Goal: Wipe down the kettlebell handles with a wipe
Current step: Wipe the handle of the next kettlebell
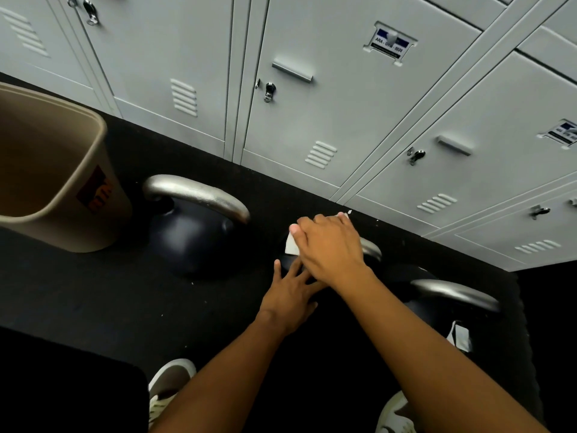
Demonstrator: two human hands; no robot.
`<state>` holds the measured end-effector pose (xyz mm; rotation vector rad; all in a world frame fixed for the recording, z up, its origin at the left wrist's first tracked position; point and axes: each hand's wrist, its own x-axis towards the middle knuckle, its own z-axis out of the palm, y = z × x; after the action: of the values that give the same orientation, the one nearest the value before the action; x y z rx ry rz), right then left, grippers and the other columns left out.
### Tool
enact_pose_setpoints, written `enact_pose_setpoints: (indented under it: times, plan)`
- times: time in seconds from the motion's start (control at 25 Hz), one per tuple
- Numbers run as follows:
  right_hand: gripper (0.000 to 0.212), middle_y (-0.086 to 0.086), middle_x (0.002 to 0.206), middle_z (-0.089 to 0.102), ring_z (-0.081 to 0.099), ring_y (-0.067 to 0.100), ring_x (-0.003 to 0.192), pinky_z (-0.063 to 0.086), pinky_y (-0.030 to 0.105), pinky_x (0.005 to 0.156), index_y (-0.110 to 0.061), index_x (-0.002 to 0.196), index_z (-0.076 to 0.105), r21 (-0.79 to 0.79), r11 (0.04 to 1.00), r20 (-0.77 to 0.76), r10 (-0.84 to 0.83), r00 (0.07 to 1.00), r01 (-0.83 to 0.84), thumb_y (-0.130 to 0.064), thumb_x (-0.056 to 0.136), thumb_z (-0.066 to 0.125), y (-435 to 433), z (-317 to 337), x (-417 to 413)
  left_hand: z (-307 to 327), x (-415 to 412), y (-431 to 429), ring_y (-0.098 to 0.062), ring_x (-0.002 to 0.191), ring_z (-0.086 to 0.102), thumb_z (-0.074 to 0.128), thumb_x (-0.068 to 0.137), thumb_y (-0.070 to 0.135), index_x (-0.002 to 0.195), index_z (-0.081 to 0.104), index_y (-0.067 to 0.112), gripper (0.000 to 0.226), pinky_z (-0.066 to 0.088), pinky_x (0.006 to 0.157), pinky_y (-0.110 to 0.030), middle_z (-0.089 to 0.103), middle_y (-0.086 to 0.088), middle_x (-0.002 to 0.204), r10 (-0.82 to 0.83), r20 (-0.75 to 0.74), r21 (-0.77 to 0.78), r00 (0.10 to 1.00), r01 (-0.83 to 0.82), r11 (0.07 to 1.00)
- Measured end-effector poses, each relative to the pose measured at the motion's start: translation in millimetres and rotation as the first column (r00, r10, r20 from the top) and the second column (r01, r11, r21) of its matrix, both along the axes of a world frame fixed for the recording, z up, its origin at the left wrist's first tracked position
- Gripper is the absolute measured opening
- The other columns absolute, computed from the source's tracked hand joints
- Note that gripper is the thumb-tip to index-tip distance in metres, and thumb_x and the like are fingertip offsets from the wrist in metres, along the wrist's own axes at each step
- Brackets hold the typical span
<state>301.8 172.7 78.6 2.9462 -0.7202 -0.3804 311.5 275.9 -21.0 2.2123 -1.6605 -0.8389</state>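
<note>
The right hand (331, 245) grips a white wipe (292, 244) on the shiny silver kettlebell handle (372, 249). The left hand (288, 296) lies open, fingers straight.

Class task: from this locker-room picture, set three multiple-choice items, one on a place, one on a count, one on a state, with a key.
1. Where does the beige bin stand? A) left of the kettlebells B) atop a locker C) right of the kettlebells
2. How many kettlebell handles show? A) one B) three C) five
3. What is the right hand doing? A) hanging idle B) holding a white wipe on a handle C) turning a key
Key: 1 A, the bin sits at far left; 2 B, three silver handles show; 3 B, the wipe peeks out under the fingers.
</note>
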Motion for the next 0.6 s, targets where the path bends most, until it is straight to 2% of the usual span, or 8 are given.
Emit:
enact_pose_setpoints:
  times: [0.08,0.2,0.24,0.28,0.36,0.44,0.52,0.6]
  plan:
    - [0.043,0.004,0.122,0.063,0.054,0.028,0.118,0.027,0.046,0.113,-0.024,0.123,0.06,-0.04,0.997,-0.035,0.062,0.997,-0.064,-0.043,0.103,0.027,12,-1,6,-2,-5,0,-0.027,0.152,-0.007,0.045,0.102,0.039,0.156,0.017,0.034,0.061,-0.004,0.119,-0.062,0.01,0.0,0.166,0.062,0.002,-0.015,0.998,-0.062,0.998]
    - [0.044,0.006,0.14,0.052,0.045,0.031,0.128,0.026,0.05,0.114,-0.024,0.137,0.053,-0.086,0.956,-0.049,0.278,0.959,-0.281,-0.041,0.1,0.035,15,-1,-22,0,-7,0,-0.031,0.152,-0.008,0.039,0.104,0.044,0.159,0.005,0.025,0.067,-0.005,0.121,-0.057,0.005,-0.007,0.167,0.105,0.024,0.015,0.994,-0.105,0.994]
    - [0.045,0.005,0.143,0.049,0.045,0.031,0.128,0.027,0.05,0.115,-0.026,0.14,0.051,-0.085,0.949,0.004,0.303,0.953,-0.302,-0.04,0.1,0.036,11,0,-34,3,-6,-1,-0.032,0.152,-0.009,0.039,0.104,0.042,0.159,0.007,0.024,0.066,-0.002,0.121,-0.059,0.004,-0.008,0.166,0.09,0.03,0.025,0.996,-0.09,0.996]
    - [0.045,0.003,0.143,0.05,0.046,0.029,0.127,0.028,0.049,0.115,-0.028,0.141,0.05,-0.087,0.952,0.072,0.3,0.951,-0.293,-0.04,0.1,0.036,5,1,-39,5,-5,-1,-0.031,0.152,-0.009,0.042,0.104,0.04,0.158,0.011,0.024,0.064,0.0,0.12,-0.061,0.005,-0.006,0.166,0.074,0.03,0.02,0.997,-0.074,0.997]
    - [0.042,-0.001,0.136,0.056,0.048,0.024,0.125,0.03,0.045,0.114,-0.031,0.138,0.053,-0.032,0.984,0.128,0.176,0.976,-0.173,-0.04,0.101,0.034,-2,1,-30,7,-3,-2,-0.03,0.152,-0.006,0.046,0.103,0.037,0.157,0.019,0.029,0.061,0.002,0.119,-0.064,0.008,-0.002,0.166,0.049,0.027,-0.005,0.998,-0.049,0.999]
    - [0.041,0.0,0.125,0.063,0.052,0.023,0.121,0.03,0.043,0.112,-0.028,0.127,0.061,-0.001,0.999,0.076,0.037,0.996,-0.037,-0.042,0.102,0.031,4,-3,-6,-3,-3,-2,-0.029,0.152,-0.001,0.047,0.102,0.037,0.156,0.022,0.032,0.06,0.002,0.119,-0.065,0.013,-0.001,0.165,0.047,0.026,-0.003,0.999,-0.047,0.999]
    - [0.041,0.002,0.122,0.064,0.051,0.026,0.12,0.027,0.045,0.111,-0.024,0.121,0.063,-0.058,0.995,-0.014,0.083,0.996,-0.083,-0.042,0.102,0.032,15,-8,6,-11,-6,-2,-0.03,0.152,0.0,0.045,0.102,0.041,0.157,0.015,0.034,0.063,-0.001,0.119,-0.062,0.012,-0.004,0.166,0.072,0.044,-0.017,0.996,-0.071,0.997]
    - [0.041,0.004,0.132,0.057,0.046,0.03,0.126,0.025,0.049,0.113,-0.023,0.129,0.058,-0.093,0.965,-0.072,0.241,0.968,-0.247,-0.042,0.1,0.036,19,-7,-4,-12,-9,-1,-0.031,0.152,-0.003,0.04,0.103,0.044,0.159,0.008,0.03,0.066,-0.004,0.12,-0.059,0.007,-0.007,0.166,0.102,0.052,-0.02,0.993,-0.101,0.995]
